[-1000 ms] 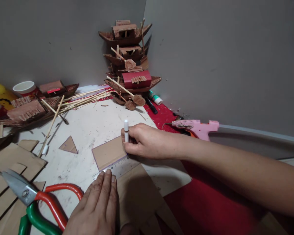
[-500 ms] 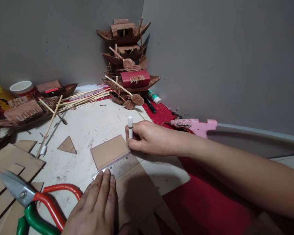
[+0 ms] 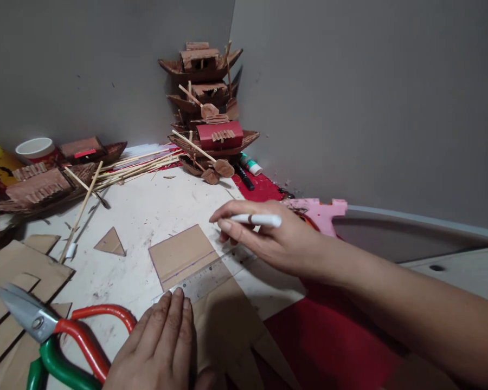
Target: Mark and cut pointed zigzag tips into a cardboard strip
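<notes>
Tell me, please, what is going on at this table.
A person is marking cardboard. The left hand lies flat with its fingertips on a clear ruler, while the right hand holds a white pen nearly level, away from the marked piece. Purple lines already run along that piece. Scissors lie beside the left hand, a cardboard triangle lies farther back, and model boats stand stacked behind.

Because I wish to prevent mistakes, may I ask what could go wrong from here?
The left hand steadies only the near end of the ruler, so the far end might swing. The scissors lie close beside that hand and could be bumped. The right hand, holding a white pen, partly hides the pink glue gun and might brush it.
</notes>
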`<state>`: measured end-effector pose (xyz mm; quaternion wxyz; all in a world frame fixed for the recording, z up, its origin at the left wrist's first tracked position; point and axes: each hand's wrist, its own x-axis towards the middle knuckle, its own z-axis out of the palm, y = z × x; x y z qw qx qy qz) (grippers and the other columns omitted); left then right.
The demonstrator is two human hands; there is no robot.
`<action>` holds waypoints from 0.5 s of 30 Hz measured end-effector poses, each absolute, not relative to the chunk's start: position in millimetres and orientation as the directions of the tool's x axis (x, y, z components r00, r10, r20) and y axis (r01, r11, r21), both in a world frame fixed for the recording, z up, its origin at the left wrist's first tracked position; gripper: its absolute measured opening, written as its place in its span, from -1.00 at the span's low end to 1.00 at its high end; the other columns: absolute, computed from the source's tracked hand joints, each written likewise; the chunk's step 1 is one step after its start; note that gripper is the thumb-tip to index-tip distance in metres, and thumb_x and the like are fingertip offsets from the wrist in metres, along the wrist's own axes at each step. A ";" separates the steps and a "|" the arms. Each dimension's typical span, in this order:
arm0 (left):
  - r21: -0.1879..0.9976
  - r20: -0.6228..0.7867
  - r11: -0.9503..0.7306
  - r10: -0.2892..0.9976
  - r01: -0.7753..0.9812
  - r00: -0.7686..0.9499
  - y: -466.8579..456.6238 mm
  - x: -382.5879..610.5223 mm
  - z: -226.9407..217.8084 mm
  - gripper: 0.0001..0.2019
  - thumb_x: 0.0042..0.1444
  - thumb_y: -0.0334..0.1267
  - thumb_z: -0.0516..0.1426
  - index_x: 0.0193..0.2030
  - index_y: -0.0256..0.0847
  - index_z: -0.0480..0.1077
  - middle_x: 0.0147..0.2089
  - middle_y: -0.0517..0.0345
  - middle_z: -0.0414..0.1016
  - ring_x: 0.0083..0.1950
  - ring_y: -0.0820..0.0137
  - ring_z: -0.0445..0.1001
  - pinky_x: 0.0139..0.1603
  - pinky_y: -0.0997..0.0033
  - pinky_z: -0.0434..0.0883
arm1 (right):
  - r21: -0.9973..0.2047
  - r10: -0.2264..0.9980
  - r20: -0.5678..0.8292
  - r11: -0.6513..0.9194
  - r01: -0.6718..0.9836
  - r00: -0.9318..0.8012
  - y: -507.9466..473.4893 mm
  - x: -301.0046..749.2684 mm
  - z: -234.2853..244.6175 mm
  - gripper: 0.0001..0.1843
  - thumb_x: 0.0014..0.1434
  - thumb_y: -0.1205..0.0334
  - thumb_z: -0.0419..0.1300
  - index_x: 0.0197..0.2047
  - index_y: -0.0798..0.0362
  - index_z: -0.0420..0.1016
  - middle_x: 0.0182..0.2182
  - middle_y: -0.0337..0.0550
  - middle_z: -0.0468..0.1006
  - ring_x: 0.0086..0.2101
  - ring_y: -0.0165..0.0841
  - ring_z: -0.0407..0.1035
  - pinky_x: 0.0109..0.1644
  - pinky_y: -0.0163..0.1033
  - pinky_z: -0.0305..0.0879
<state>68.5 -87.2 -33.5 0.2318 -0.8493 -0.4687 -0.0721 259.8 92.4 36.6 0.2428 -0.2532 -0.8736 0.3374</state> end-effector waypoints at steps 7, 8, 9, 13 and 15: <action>-0.256 0.384 -0.469 0.753 0.845 0.534 -85.9 75.3 -19.3 -0.58 0.12 -0.12 0.11 -0.08 -0.47 0.52 -0.05 -0.26 0.60 -0.14 0.07 0.60 -0.25 0.20 0.57 | -0.462 0.541 0.039 0.755 0.465 -0.840 75.5 292.2 10.9 -0.63 0.15 0.32 0.20 0.05 0.10 0.42 -0.07 0.07 0.53 -0.04 -0.13 0.39 0.05 -0.04 0.29; -0.245 0.377 -0.461 0.765 0.853 0.521 -86.7 76.2 -16.6 -0.58 0.12 -0.12 0.11 -0.08 -0.47 0.52 -0.04 -0.26 0.60 -0.13 0.05 0.60 -0.24 0.17 0.57 | -0.449 0.529 0.032 0.766 0.460 -0.848 74.2 295.0 9.3 -0.60 0.12 0.36 0.20 0.07 0.11 0.41 -0.05 0.07 0.52 -0.01 -0.13 0.37 0.08 -0.04 0.28; -0.230 0.374 -0.451 0.777 0.862 0.506 -87.8 77.0 -14.4 -0.58 0.13 -0.11 0.12 -0.07 -0.47 0.52 -0.03 -0.27 0.59 -0.12 0.04 0.59 -0.23 0.15 0.58 | -0.442 0.517 0.033 0.775 0.451 -0.855 73.4 297.0 8.1 -0.58 0.11 0.40 0.19 0.07 0.11 0.40 -0.05 0.07 0.52 0.00 -0.14 0.36 0.09 -0.05 0.27; -0.150 0.370 -0.422 0.815 0.894 0.447 -93.7 77.2 -12.3 -0.59 0.15 -0.15 0.13 0.01 -0.47 0.48 0.00 -0.27 0.57 -0.07 0.03 0.55 -0.14 0.07 0.56 | -0.442 0.488 0.055 0.794 0.417 -0.871 76.1 299.5 4.0 -0.58 0.11 0.45 0.16 0.06 0.10 0.38 -0.06 0.04 0.50 -0.02 -0.17 0.34 0.09 -0.08 0.24; -0.123 0.378 -0.404 0.826 0.906 0.419 -95.8 75.5 -13.7 -0.59 0.17 -0.17 0.13 0.05 -0.46 0.44 0.02 -0.28 0.55 -0.03 0.02 0.53 -0.11 0.04 0.54 | -0.451 0.478 0.061 0.796 0.403 -0.876 78.6 299.9 3.8 -0.61 0.11 0.43 0.17 0.03 0.08 0.38 -0.10 -0.01 0.50 -0.06 -0.20 0.34 0.04 -0.11 0.24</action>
